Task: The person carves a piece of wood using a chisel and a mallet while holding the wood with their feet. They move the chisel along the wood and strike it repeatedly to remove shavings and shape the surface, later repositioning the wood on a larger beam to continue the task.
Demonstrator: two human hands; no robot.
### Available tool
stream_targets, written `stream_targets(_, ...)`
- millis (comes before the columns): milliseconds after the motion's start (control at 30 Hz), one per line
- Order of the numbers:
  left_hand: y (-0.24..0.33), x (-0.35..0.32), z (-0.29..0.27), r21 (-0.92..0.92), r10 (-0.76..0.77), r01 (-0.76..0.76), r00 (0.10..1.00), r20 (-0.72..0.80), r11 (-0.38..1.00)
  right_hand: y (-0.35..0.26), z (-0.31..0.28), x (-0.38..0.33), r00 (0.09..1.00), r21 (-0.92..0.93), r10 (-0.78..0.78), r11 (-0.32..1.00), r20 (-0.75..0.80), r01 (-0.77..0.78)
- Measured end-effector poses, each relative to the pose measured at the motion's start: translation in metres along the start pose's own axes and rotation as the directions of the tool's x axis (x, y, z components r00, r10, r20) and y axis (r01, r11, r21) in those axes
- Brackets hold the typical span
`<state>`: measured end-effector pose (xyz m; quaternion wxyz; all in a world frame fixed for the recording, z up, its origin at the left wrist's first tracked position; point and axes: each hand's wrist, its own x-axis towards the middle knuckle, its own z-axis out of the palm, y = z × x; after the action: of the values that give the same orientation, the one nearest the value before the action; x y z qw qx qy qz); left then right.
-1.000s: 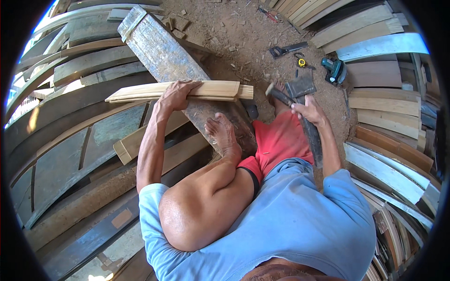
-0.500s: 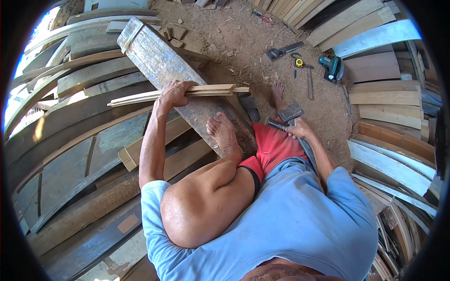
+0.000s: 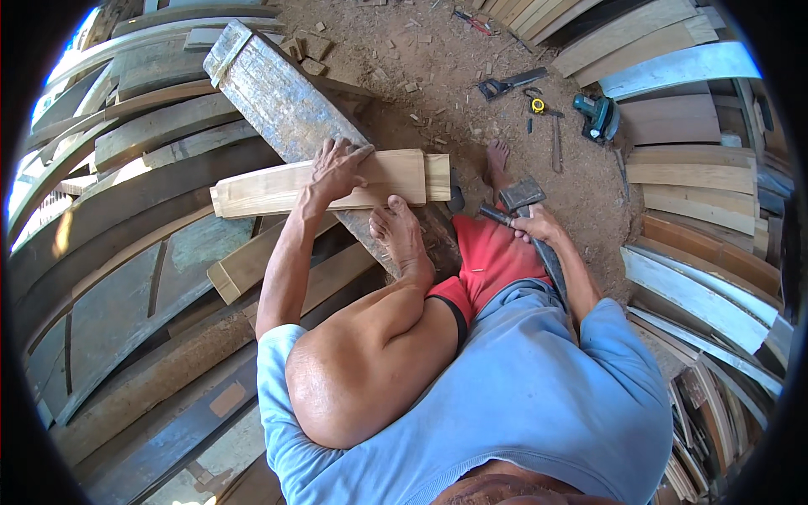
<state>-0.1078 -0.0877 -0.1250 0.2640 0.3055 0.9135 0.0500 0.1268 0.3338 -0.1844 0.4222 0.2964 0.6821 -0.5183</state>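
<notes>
A small stack of pale wooden boards (image 3: pixel 389 175) lies flat across a worn, paint-smeared plank bench (image 3: pixel 282 97). The end of a lower board (image 3: pixel 438 178) sticks out past the right end of the top one. My left hand (image 3: pixel 337 172) rests on the top board with its fingers spread, some reaching over the far edge. By my right thigh, my right hand (image 3: pixel 539 225) is closed round a mallet with a dark block head (image 3: pixel 522 194). The same hand holds a short dark-handled tool, perhaps a chisel (image 3: pixel 497 215). My bare foot (image 3: pixel 396 223) is up on the bench against the boards' near edge.
On the dusty ground ahead lie a handsaw (image 3: pixel 509 82), a yellow tape measure (image 3: pixel 537 106), a green circular saw (image 3: pixel 596 116) and red-handled pliers (image 3: pixel 474 23). Wood offcuts (image 3: pixel 311 46) lie by the bench's far end. Stacked planks line the left (image 3: pixel 168 139) and right (image 3: pixel 690 164).
The boards, on edge half a second ago, now lie with their broad face up. My left hand has gone from gripping them to lying spread on top. The mallet has turned slightly in my right hand.
</notes>
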Motion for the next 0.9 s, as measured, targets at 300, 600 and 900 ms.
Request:
stream_targets(300,0.002,-0.030,0.017,-0.055,-0.035,0.042,0.992,0.123,0.998,-0.086,-0.029,0.000,0.924,0.098,-0.369,0.921,-0.100,0.378)
stream_targets(600,0.020,-0.069,0.020,0.255,0.323,-0.256,0.907,-0.270,0.932,-0.208,-0.014,-0.002,0.806,0.210,-0.584,0.780,-0.091,0.589)
stream_targets(900,0.006,-0.064,0.033,-0.001,0.141,-0.142,0.986,-0.091,0.990,-0.224,0.001,0.012,0.803,0.258,-0.588,0.765,-0.093,0.590)
